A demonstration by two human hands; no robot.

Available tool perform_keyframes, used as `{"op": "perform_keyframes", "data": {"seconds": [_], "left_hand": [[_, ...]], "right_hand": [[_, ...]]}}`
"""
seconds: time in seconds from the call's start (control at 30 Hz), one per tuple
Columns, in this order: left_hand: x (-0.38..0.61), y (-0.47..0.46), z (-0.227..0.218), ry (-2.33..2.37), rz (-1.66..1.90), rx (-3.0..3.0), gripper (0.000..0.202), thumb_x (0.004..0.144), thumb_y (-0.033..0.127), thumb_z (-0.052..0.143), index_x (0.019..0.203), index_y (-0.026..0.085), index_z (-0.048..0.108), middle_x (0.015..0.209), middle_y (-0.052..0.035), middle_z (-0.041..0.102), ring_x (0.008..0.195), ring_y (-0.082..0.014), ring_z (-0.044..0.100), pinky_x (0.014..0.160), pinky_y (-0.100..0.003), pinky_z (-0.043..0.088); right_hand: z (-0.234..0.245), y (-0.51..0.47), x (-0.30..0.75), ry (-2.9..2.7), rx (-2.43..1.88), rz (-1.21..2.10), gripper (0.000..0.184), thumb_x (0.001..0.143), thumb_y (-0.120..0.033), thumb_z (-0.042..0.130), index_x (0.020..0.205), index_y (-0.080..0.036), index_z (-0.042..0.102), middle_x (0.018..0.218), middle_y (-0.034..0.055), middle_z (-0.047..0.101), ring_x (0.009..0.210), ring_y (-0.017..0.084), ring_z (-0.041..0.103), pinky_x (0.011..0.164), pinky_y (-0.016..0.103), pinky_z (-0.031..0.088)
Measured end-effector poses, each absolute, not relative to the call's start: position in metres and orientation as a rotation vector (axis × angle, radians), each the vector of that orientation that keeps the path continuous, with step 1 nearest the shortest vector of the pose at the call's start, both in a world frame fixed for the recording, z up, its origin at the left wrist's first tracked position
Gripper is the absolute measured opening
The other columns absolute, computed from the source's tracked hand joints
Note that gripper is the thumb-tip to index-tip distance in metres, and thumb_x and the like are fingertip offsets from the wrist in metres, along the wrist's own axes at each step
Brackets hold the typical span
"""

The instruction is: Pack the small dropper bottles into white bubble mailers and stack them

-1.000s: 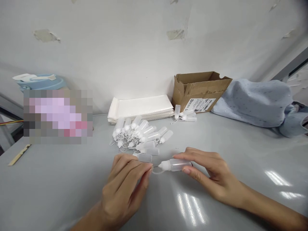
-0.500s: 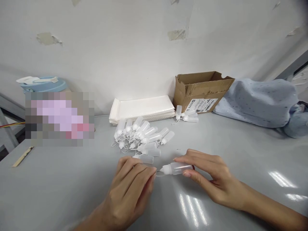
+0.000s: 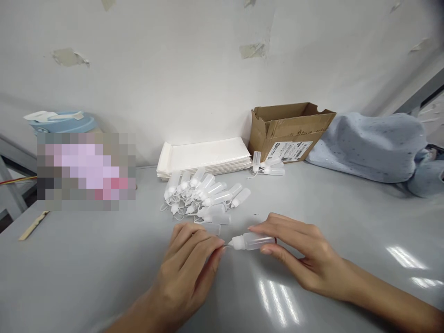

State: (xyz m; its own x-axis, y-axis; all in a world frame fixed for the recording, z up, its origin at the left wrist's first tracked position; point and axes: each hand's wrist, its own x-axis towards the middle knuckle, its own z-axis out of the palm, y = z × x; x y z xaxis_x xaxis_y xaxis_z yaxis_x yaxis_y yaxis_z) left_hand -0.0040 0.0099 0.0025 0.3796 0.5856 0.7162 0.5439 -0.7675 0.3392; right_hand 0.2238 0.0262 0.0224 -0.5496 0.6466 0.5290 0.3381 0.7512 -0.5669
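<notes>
My right hand point(image 3: 294, 249) holds a small translucent squeeze bottle point(image 3: 256, 241) lying sideways, thumb below and fingers above. Its white nozzle points left, and something red shows at its base. A thin needle tip point(image 3: 227, 245) runs from the nozzle to the pinched thumb and forefinger of my left hand point(image 3: 194, 268). Whatever sits between those left fingertips is hidden. Just behind my left hand lies another bottle point(image 3: 213, 228), partly covered by the fingers. Beyond it is a heap of similar bottles point(image 3: 208, 192) with looped cap straps.
White padded envelopes point(image 3: 208, 155) are stacked against the wall. An open cardboard box point(image 3: 291, 132) stands right of them, with several bottles point(image 3: 274, 171) in front. Blue-grey cloth point(image 3: 374, 143) lies far right. At left are a blurred-out patch, a blue container point(image 3: 65, 122) and a yellowish strip point(image 3: 33, 225).
The bottle and my right hand have shifted slightly left, bringing the nozzle closer to my left fingertips. The strap seen below the needle earlier is now hard to make out.
</notes>
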Motion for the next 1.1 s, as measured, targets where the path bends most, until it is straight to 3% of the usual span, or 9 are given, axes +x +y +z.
{"op": "perform_keyframes", "data": {"seconds": [0.4, 0.83, 1.1], "left_hand": [[0.0009, 0.0054, -0.0004, 0.972, 1.397, 2.653, 0.022, 0.079, -0.004, 0.054, 0.091, 0.014, 0.059, 0.071, -0.0044, 0.064, 0.067, -0.0178, 0.053, 0.06, -0.035, 0.044], [-0.0043, 0.0101, 0.0083, 1.078, 1.401, 2.547, 0.018, 0.08, 0.002, 0.058, 0.092, 0.016, 0.059, 0.073, -0.0021, 0.063, 0.072, -0.018, 0.054, 0.065, -0.034, 0.044], [-0.0047, 0.0073, 0.0006, 0.946, 1.308, 2.651, 0.019, 0.079, -0.004, 0.054, 0.089, 0.011, 0.059, 0.074, -0.005, 0.062, 0.073, -0.0181, 0.052, 0.068, -0.035, 0.042]], "right_hand": [[0.0129, 0.0201, 0.22, -2.173, -0.674, 0.496, 0.028, 0.09, -0.008, 0.047, 0.116, -0.012, 0.056, 0.077, 0.0077, 0.061, 0.063, 0.017, 0.049, 0.053, 0.03, 0.046], [0.0203, 0.0261, 0.2224, -2.126, -0.742, 0.512, 0.025, 0.091, -0.012, 0.051, 0.114, -0.016, 0.059, 0.081, 0.0056, 0.067, 0.066, 0.016, 0.055, 0.059, 0.029, 0.049], [0.0182, 0.023, 0.2232, -2.157, -0.691, 0.524, 0.021, 0.089, -0.008, 0.052, 0.108, -0.007, 0.06, 0.076, 0.0077, 0.063, 0.065, 0.016, 0.05, 0.057, 0.029, 0.045]]}}
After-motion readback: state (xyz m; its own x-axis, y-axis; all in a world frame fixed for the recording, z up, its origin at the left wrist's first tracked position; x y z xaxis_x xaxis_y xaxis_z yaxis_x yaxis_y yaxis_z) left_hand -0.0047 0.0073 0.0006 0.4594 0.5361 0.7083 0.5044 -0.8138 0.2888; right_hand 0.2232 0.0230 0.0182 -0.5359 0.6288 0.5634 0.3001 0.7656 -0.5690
